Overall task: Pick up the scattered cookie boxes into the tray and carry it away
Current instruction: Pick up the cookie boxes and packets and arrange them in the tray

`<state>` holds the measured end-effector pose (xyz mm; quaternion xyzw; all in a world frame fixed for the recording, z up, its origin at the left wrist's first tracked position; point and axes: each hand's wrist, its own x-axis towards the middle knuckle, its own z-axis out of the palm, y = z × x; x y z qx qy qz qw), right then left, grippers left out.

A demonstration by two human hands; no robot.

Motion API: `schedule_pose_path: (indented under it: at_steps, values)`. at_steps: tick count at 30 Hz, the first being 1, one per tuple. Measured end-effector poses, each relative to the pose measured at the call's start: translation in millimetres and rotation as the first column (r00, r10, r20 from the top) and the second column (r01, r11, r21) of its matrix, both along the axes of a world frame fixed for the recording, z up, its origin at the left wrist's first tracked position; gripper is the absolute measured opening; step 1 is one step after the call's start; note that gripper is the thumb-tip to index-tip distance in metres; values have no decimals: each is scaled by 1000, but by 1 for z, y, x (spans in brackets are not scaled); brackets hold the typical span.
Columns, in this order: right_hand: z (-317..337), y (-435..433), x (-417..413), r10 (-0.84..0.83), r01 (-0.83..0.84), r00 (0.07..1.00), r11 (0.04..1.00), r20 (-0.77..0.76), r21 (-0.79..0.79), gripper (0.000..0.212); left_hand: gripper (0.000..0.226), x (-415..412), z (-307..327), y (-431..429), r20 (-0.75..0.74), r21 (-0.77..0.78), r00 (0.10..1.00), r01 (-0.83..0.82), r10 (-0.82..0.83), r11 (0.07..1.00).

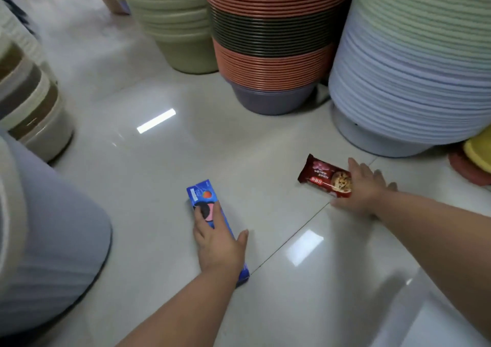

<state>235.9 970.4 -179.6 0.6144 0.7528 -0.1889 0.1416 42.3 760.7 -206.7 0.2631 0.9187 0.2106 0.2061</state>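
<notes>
A blue cookie box (203, 195) lies on the glossy tiled floor at centre. My left hand (219, 245) rests over its near half, fingers on top and thumb on the right side, gripping it. To the right lies a dark red cookie pack (322, 175). My right hand (365, 184) covers its right end, fingers wrapped round the pack while it still touches the floor. At the bottom right a pale, blurred edge (435, 317) may be the tray; I cannot tell.
Tall stacks of plastic basins ring the floor: green (175, 25), orange and dark (271, 43), pale blue and green (414, 62) behind, beige and brown (29, 99) at left. A grey-blue stack (50, 240) looms at near left. Yellow and red lids (475, 158) sit at far right.
</notes>
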Motion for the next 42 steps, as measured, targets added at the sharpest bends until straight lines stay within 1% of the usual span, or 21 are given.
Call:
schedule_pose_path:
  at_steps: [3, 5, 8, 10, 13, 15, 17, 20, 22, 25, 28, 30, 32, 34, 36, 39, 42]
  values:
    - [-5, -10, -6, 26, -26, 997, 1000, 67, -7, 107, 82, 12, 3, -5, 22, 13, 989, 149, -149, 989]
    - [-6, -24, -13, 24, -24, 999, 1000, 36, 8, 97, 80, 20, 6, -8, 55, 21, 976, 208, -209, 978]
    - [-6, -55, -31, -14, 12, 999, 999, -42, -53, 81, 78, 25, 5, -9, 129, 54, 966, 220, -225, 974]
    - [-11, -80, -42, -68, 59, 994, 993, -87, -99, 81, 77, 27, 3, -9, 162, 105, 961, 211, -226, 972]
    - [-15, -106, -56, -108, 83, 981, 984, -159, -157, 80, 72, 32, 8, -8, 178, 179, 952, 219, -250, 959]
    - [-6, -113, -61, -143, 107, 963, 981, -228, -163, 76, 70, 37, 18, -4, 177, 217, 946, 232, -272, 948]
    - [12, -109, -60, -164, 136, 938, 984, -304, -114, 72, 69, 40, 35, 3, 160, 263, 943, 245, -292, 933]
    - [57, -99, -43, -175, 167, 905, 984, -388, -55, 71, 68, 46, 73, 16, 71, 304, 934, 315, -351, 899]
    - [94, -94, -20, -182, 185, 886, 982, -427, -34, 70, 68, 53, 107, 22, 12, 312, 913, 383, -407, 869]
    - [148, -101, 35, -203, 231, 862, 973, -465, 4, 70, 68, 83, 160, 25, -3, 327, 880, 450, -475, 831]
    - [193, -121, 102, -269, 322, 842, 946, -468, 36, 72, 70, 135, 202, 19, 16, 364, 814, 535, -580, 762]
    - [211, -143, 150, -356, 410, 834, 911, -421, 42, 75, 70, 176, 219, 10, 46, 401, 739, 602, -672, 690]
    - [217, -170, 195, -468, 512, 798, 859, -379, 17, 78, 70, 214, 222, -3, 70, 406, 663, 664, -746, 628]
    - [212, -201, 234, -581, 611, 741, 791, -336, -20, 78, 70, 246, 213, -19, 99, 377, 582, 729, -807, 571]
    - [202, -233, 264, -680, 697, 674, 715, -288, -58, 76, 70, 273, 195, -38, 165, 328, 503, 784, -849, 528]
    - [182, -273, 293, -778, 777, 585, 619, -230, -115, 73, 68, 300, 163, -57, 231, 254, 404, 853, -885, 456]
    - [160, -301, 308, -792, 780, 585, 608, -174, -146, 73, 67, 312, 135, -61, 260, 195, 355, 892, -898, 409]
